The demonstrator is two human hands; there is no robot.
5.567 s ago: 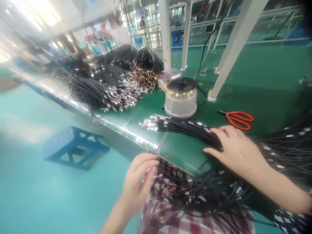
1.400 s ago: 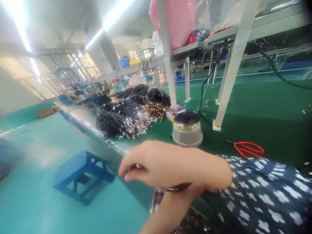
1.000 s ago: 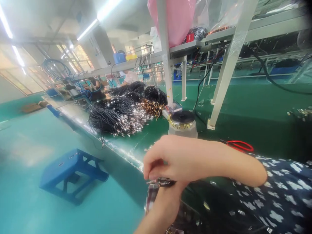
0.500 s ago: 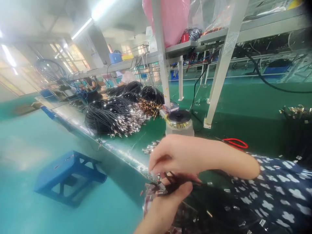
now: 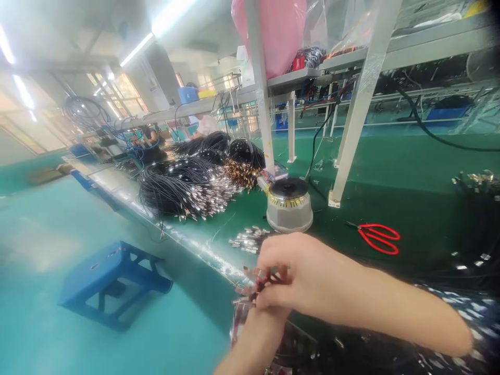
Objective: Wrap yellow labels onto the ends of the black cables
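Note:
My right hand [image 5: 292, 276] is closed around a bundle of thin dark cables [image 5: 269, 278], whose reddish and metallic ends stick out to the left between its fingers. Directly below it is my left hand [image 5: 269, 323], closed around the same bundle from underneath; its fingers are mostly hidden by my right hand. Just beyond my hands lies another cluster of silver cable ends [image 5: 250, 239]. A grey octagonal device with a black round top [image 5: 289, 208] stands behind that. Red-handled scissors [image 5: 378, 238] rest on the green mat to the right.
Large coils of black cable [image 5: 175, 185] lie on the green-topped bench [image 5: 328, 229], farther left. White shelf legs [image 5: 351, 120] rise from the bench. A blue stool [image 5: 113, 281] stands on the floor at left. More dark cables [image 5: 474, 234] are piled at right.
My right hand has come down over my left hand and now grips the bundle near its ends. My right forearm has lowered, uncovering the scissors and the device's base. The view has shifted slightly.

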